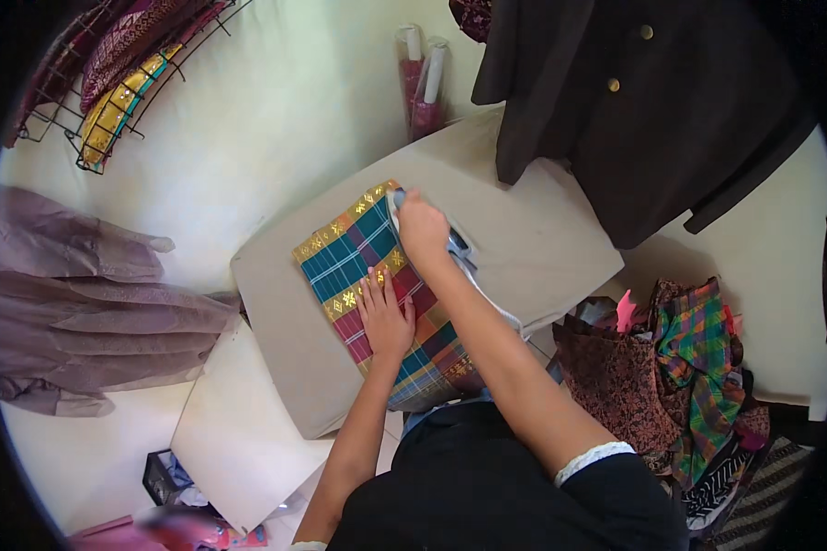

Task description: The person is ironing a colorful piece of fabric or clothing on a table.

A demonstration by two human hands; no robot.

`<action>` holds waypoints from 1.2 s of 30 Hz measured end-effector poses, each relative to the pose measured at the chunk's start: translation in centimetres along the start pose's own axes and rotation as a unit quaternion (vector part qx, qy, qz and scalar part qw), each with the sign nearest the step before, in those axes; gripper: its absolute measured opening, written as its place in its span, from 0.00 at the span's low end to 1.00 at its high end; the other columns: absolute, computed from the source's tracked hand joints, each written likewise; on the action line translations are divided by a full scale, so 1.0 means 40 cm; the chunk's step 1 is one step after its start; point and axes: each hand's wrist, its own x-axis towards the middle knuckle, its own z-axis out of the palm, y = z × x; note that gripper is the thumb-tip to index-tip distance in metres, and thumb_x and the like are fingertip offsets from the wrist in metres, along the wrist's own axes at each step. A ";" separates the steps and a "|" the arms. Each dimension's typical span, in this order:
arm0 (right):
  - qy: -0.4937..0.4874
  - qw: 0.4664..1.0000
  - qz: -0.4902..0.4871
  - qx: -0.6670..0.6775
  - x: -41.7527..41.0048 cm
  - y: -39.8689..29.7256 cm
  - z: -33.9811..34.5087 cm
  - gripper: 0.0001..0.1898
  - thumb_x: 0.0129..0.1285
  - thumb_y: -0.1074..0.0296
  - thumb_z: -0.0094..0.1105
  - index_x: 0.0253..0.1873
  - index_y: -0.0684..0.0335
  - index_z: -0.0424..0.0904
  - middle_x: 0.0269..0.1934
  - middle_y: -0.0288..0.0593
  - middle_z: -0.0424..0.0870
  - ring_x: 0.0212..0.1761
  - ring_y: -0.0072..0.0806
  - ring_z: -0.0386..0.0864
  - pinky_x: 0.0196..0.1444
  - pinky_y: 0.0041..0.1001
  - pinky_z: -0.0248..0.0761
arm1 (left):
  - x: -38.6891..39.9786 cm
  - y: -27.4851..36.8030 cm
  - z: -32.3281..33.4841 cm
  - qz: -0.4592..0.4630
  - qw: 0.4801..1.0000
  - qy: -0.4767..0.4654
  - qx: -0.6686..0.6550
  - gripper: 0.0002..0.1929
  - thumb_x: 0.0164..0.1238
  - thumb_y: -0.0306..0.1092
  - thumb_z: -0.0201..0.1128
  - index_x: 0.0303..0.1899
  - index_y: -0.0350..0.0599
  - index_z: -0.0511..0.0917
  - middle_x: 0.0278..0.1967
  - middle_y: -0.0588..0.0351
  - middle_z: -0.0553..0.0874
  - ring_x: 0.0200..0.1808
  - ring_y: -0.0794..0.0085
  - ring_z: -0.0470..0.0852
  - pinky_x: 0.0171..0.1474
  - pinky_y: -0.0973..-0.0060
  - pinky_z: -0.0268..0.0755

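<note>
A folded plaid cloth [334,241] in teal, maroon and yellow, with gold motifs, lies on a beige padded ironing table [269,330]. Its near end hangs over the table's front edge by my body. My left hand [388,324] rests palm down on the middle of the cloth, fingers somewhat spread. At the cloth's far right side, my right hand [424,231] grips the handle of a clothes iron [459,242]. The hand covers much of the iron, and its pale cord [503,313] trails back beside my right forearm.
A dark jacket [661,110] with gold buttons hangs over the table's far right end. Sheer mauve garments [110,324] hang at left. A wire rack [131,96] holds cloths above. Wrapped rolls [427,96] stand behind the table. Heaped fabrics [627,386] sit at right; a black crate [160,475] lies low left.
</note>
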 end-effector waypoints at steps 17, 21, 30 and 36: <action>-0.183 0.979 -0.084 0.020 -0.367 0.141 -0.170 0.18 0.60 0.57 0.60 0.43 0.67 0.68 0.22 0.55 0.80 0.24 0.50 0.81 0.26 0.43 0.74 | -0.079 -0.025 -0.025 -0.096 0.995 0.002 0.018 0.33 0.68 0.46 0.50 0.70 0.41 0.54 0.73 0.48 0.53 0.73 0.58 0.52 0.73 0.57 0.40; -0.089 0.984 -0.155 0.028 -0.266 0.066 -0.094 0.17 0.60 0.57 0.61 0.40 0.66 0.68 0.23 0.54 0.81 0.25 0.48 0.82 0.27 0.40 0.75 | -0.072 -0.027 -0.027 -0.107 0.994 0.007 0.029 0.33 0.68 0.46 0.51 0.70 0.42 0.55 0.73 0.49 0.53 0.73 0.58 0.53 0.73 0.57 0.40; -0.089 0.990 -0.098 0.048 -0.128 -0.035 -0.006 0.18 0.58 0.58 0.62 0.41 0.68 0.70 0.30 0.57 0.82 0.33 0.50 0.83 0.34 0.42 0.77 | -0.072 -0.076 -0.044 -0.025 0.999 0.024 -0.014 0.30 0.70 0.46 0.51 0.70 0.47 0.58 0.71 0.51 0.57 0.72 0.58 0.56 0.71 0.51 0.44; -0.160 0.985 -0.062 0.008 -0.386 0.063 -0.149 0.21 0.59 0.54 0.61 0.44 0.68 0.70 0.27 0.58 0.81 0.30 0.53 0.81 0.31 0.46 0.74 | -0.146 -0.161 -0.093 -0.026 0.999 -0.028 0.033 0.30 0.70 0.48 0.49 0.71 0.54 0.56 0.72 0.54 0.55 0.73 0.61 0.54 0.69 0.45 0.44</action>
